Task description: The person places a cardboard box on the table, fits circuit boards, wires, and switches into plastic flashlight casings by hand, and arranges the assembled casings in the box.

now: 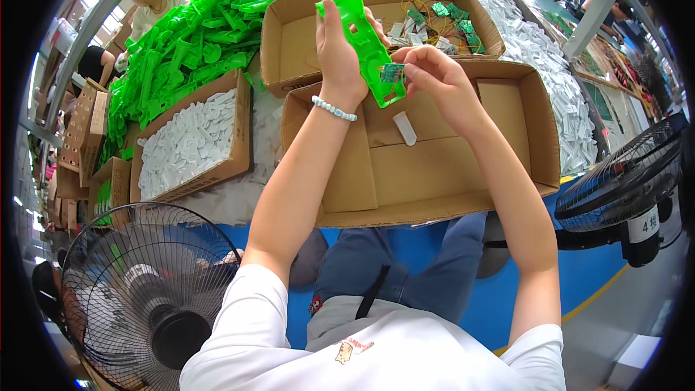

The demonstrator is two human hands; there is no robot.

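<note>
Head view: left fingers [331,17] clasp a plastic shell [368,45] (oblong, green), right fingers [423,78] pinch a circuit board [392,72].

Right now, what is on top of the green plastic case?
A small circuit board, held by the right hand, overlaps the near end of the green case; contact is unclear. The left hand covers part of its left edge; the underside is hidden.

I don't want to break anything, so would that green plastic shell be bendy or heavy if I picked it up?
The green plastic shell would probably feel stiff, since it looks straight, not sagging, in the left hand. It's likely light, as openings are cut through it.
</note>
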